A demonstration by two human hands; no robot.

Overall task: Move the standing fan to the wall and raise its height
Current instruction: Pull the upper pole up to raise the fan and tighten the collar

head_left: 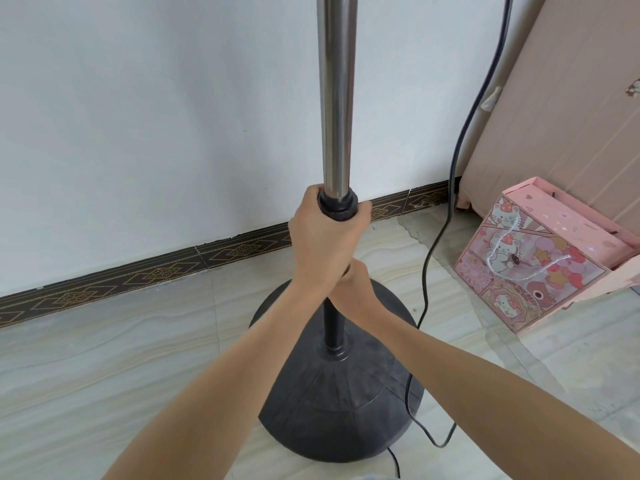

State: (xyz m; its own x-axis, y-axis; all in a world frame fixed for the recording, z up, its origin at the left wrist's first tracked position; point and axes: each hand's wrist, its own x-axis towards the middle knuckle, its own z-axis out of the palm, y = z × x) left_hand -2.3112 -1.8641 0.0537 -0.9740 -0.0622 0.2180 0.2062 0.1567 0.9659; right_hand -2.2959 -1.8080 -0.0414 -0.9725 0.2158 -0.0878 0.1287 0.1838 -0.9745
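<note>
Gripping the fan pole [335, 98]: left hand [322, 244] round its black collar [338, 205], right hand [356, 289] clenched below.

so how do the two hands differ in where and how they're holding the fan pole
The left hand sits higher, wrapped around the black collar where the shiny tube enters; the right hand sits lower, on the black lower pole. The left hand shows fully, while the right hand is partly hidden behind the left wrist. Both are closed around the same stand above the base.
</note>
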